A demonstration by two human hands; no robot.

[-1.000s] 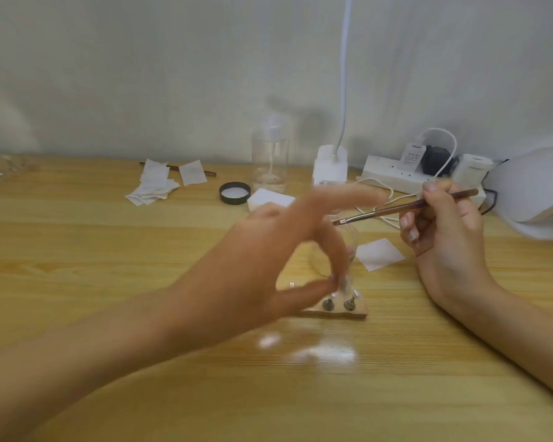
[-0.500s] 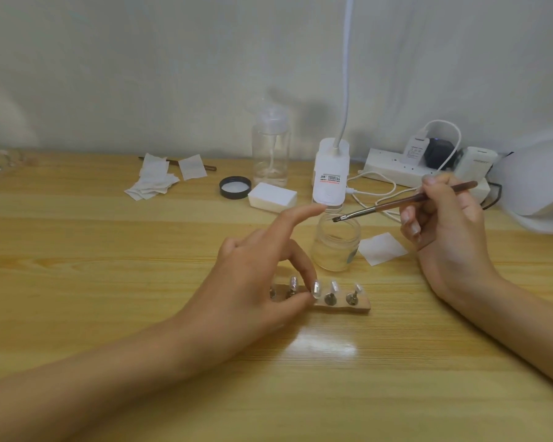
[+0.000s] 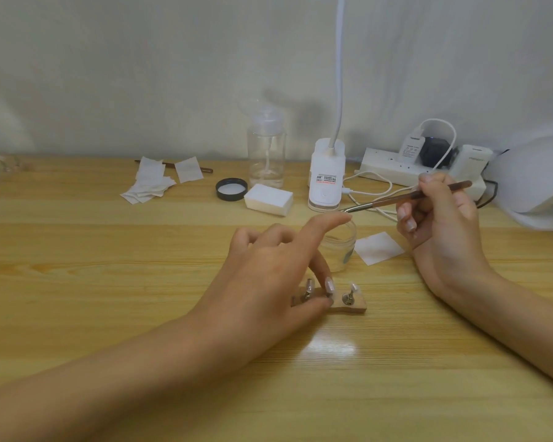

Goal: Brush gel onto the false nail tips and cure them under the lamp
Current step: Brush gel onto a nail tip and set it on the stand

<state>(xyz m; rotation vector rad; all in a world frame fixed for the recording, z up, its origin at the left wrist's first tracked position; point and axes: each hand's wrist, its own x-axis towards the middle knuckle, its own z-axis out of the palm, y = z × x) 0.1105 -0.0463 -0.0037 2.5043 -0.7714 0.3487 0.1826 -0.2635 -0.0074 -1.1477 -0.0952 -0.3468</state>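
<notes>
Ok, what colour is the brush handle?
The brush handle is reddish brown, with a silver ferrule; head view shows it best.

stand (image 3: 355, 309): left half behind left hand (image 3: 268, 275) | lamp (image 3: 537, 183): cropped right

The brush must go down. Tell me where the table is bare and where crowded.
Bare: the near table in front of the nail holder; also the left side, nearer than the wipes. Crowded: the back strip from black lid to power strip and curing lamp.
</notes>
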